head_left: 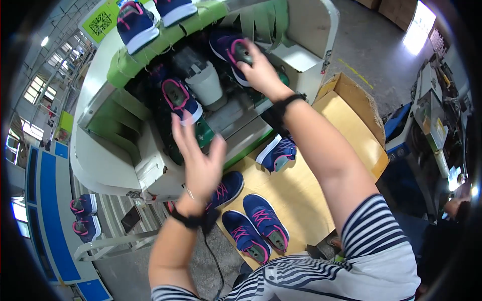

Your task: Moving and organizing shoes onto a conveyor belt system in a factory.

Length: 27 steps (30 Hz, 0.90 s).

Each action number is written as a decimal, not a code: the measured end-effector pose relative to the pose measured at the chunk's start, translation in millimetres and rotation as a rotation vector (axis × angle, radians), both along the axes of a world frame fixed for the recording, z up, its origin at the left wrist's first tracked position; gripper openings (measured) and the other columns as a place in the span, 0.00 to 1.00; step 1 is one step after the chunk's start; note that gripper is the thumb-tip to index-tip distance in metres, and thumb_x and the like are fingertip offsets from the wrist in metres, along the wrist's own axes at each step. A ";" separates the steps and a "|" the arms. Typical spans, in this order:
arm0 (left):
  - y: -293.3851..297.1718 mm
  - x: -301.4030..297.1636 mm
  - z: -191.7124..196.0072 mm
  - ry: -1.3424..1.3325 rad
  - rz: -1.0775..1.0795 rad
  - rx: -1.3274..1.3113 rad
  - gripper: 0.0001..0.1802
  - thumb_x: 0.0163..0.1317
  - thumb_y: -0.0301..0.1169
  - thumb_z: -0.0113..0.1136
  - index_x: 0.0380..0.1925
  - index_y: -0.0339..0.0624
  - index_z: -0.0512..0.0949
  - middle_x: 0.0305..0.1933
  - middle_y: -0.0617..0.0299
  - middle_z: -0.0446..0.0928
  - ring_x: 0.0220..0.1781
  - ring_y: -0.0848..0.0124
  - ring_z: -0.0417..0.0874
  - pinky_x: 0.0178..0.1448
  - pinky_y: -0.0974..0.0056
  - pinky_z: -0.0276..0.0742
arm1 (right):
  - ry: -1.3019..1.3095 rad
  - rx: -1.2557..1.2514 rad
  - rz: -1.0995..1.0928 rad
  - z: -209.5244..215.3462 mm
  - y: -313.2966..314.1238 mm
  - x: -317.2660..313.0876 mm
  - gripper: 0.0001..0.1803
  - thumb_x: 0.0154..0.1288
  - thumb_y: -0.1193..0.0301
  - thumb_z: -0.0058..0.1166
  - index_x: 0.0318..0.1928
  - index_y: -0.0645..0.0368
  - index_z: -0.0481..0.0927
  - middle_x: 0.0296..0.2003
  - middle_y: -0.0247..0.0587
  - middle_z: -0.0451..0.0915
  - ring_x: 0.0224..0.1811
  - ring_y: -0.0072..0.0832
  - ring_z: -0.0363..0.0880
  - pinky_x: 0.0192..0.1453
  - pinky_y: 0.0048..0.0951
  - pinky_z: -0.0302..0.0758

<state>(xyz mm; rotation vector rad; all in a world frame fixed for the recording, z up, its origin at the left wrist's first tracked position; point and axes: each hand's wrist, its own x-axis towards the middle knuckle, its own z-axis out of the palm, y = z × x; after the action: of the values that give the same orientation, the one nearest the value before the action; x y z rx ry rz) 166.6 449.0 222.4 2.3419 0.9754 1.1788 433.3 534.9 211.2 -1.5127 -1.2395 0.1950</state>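
"Inside the mouth of that white machine (83, 165), look, the right hand (262, 75) is gripping a navy-and-pink shoe (221, 45) by its opening!"

"And the left hand (202, 165)? Open, fingers spread, right by the end of a second shoe (183, 103), also inside. Touching or only close, I can't tell."

"Notice the grey block (206, 85) between those two shoes. Swing the gripped one inward and its sole could knock against it."

"My worry's that hold. Only round the opening, by the look of it; an uneven pull might twist the shoe loose."

"See the black cable (213, 261) trailing below the left wrist? If that snagged, it could tug the hand off line."

"And down on the worktop (314, 200), a pair of shoes (261, 210) lies close to the person's body. One careless lean, one stray elbow, and they might go over the edge."
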 end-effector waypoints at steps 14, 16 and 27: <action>-188.6 -77.0 -135.6 0.623 -0.342 -0.329 0.34 0.62 0.48 0.62 0.65 0.44 0.71 0.70 0.52 0.69 0.70 0.49 0.70 0.64 0.51 0.69 | -0.601 -0.252 0.107 -184.4 -186.9 -65.1 0.16 0.66 0.58 0.56 0.50 0.52 0.79 0.62 0.44 0.70 0.71 0.48 0.59 0.72 0.68 0.48; -192.7 -84.5 -136.7 0.605 -0.306 -0.307 0.33 0.63 0.50 0.59 0.65 0.45 0.71 0.70 0.54 0.70 0.68 0.51 0.71 0.63 0.52 0.70 | -0.542 -0.376 0.209 -180.4 -225.1 -65.1 0.15 0.69 0.60 0.53 0.51 0.55 0.77 0.61 0.43 0.71 0.72 0.48 0.59 0.73 0.66 0.46; -199.1 -72.6 -134.2 0.520 -0.243 -0.336 0.28 0.64 0.45 0.60 0.61 0.45 0.75 0.66 0.54 0.74 0.68 0.52 0.72 0.65 0.53 0.67 | -0.097 -0.648 -0.367 -216.0 -389.4 -40.4 0.45 0.57 0.52 0.68 0.64 0.69 0.65 0.58 0.65 0.71 0.63 0.54 0.68 0.68 0.46 0.64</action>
<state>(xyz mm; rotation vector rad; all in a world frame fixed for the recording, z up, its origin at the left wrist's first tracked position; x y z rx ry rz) 94.0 249.9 88.2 2.4333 0.9172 0.2843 392.9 145.5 -4.8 -2.3036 -0.9896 0.2992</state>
